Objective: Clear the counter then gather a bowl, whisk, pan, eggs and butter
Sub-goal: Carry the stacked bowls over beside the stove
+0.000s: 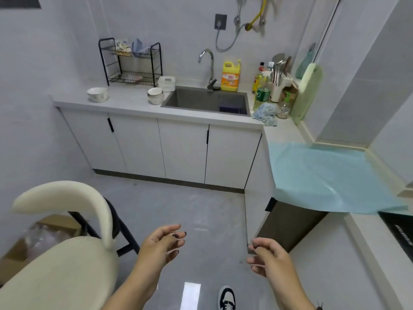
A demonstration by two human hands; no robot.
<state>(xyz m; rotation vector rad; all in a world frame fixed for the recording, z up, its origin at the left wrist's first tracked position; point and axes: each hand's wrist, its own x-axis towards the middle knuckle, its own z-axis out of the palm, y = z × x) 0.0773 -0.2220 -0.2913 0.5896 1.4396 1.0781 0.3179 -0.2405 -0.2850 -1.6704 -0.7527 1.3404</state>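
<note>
Both hands hang loosely curled and empty over the grey floor, left hand beside a cream curved-back chair, right hand apart. On the white table stand a white ceramic bowl and stacked white bowls beside the grey sink.

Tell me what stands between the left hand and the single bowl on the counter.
The left hand hangs empty over open floor, far from the single bowl on the counter. A cream chair stands left of that path, not across it. Nothing visible blocks it.

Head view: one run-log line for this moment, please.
left hand: open, empty | right hand: open, empty | white ceramic bowl: on grey counter, untouched | phase: approaching
</note>
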